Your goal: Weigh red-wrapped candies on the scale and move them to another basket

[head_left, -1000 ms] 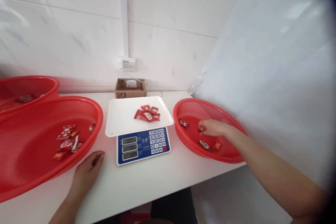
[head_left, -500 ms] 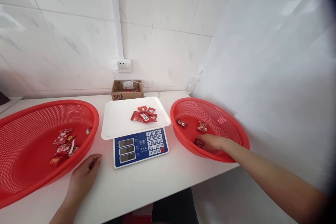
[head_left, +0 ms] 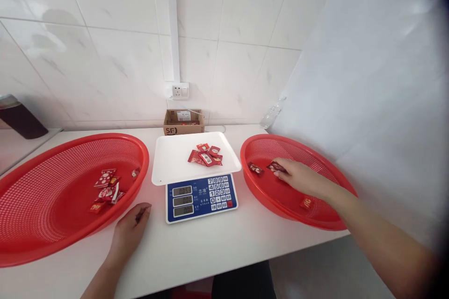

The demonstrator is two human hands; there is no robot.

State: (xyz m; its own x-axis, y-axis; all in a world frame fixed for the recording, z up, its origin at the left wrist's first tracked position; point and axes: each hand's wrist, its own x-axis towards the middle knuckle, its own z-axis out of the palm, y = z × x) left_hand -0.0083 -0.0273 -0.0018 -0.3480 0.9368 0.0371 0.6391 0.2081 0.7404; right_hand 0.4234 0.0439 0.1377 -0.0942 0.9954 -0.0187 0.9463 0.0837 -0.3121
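My right hand [head_left: 298, 178] is inside the right red basket [head_left: 298, 145], its fingers closed on a dark red candy packet [head_left: 277, 167]. Left of that packet lies another wrapped candy [head_left: 256, 168], and an orange-red one [head_left: 306, 202] is below my wrist. My left hand [head_left: 131, 226] rests on the white table with its fingers curled, just outside the left red basket [head_left: 121, 138]; no object shows in it. Between the baskets stands a digital scale [head_left: 202, 197]. Several red packets [head_left: 206, 156] are heaped on its white tray [head_left: 171, 159].
The left basket holds several red packets [head_left: 108, 191]. Behind the scale is a cardboard box [head_left: 184, 128] near the tiled wall. A clear plastic object [head_left: 271, 114] stands in the back corner. A dark container [head_left: 23, 119] is at the far left.
My right hand has shifted up and back within the right basket and now grips a packet, uncovering the orange-red candy. The view has turned left. My left hand stays on the table.
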